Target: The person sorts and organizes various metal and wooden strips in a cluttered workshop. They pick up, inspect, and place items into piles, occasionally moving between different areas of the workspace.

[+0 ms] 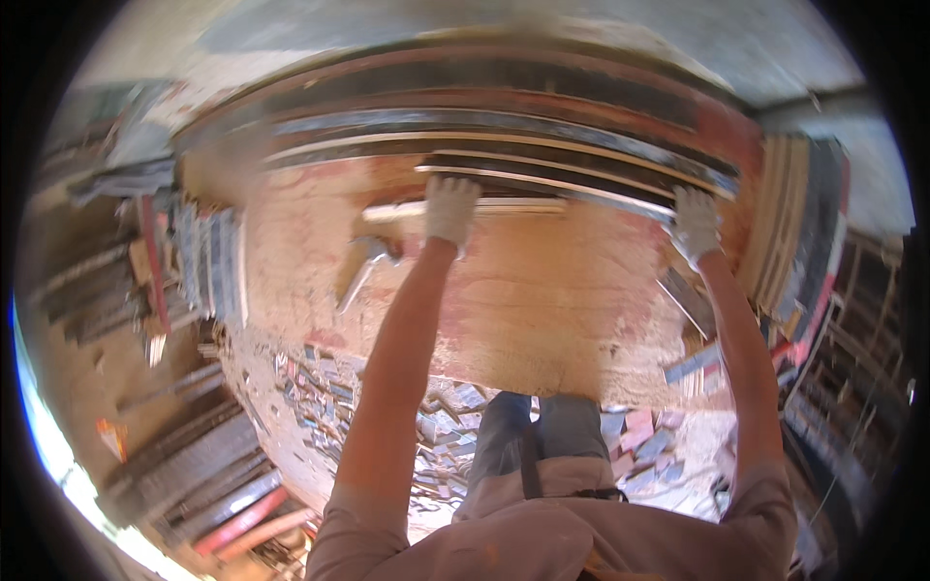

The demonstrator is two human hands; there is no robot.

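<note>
A bundle of long, narrow boards (552, 176) lies toward the far side of a broad, tan wooden counter (542, 290), spanning the gap between the person's two hands. The boards look dark brown to black on their faces with thin, pale, straight edges; they lie side by side, nearly parallel, and motion blur hides their grain. The left hand (451, 211), in an off-white glove, has its fingertips at the near edge of the bundle toward its left end; the right hand (696, 225), gloved alike, is at the right end. The fingers of each point away from the body, but whether either is clamped on the boards I cannot tell. A shorter pale strip (523, 205) passes beneath the left hand, and a hammer-like tool (366, 263) rests just left of that wrist. Beside the right forearm lies a short dark offcut (688, 302). Farther back run more long boards (465, 85), dark and reddish. Board stacks flank both sides, left (208, 257) and right (794, 223), while small scraps (446, 436) litter the ground below.
</note>
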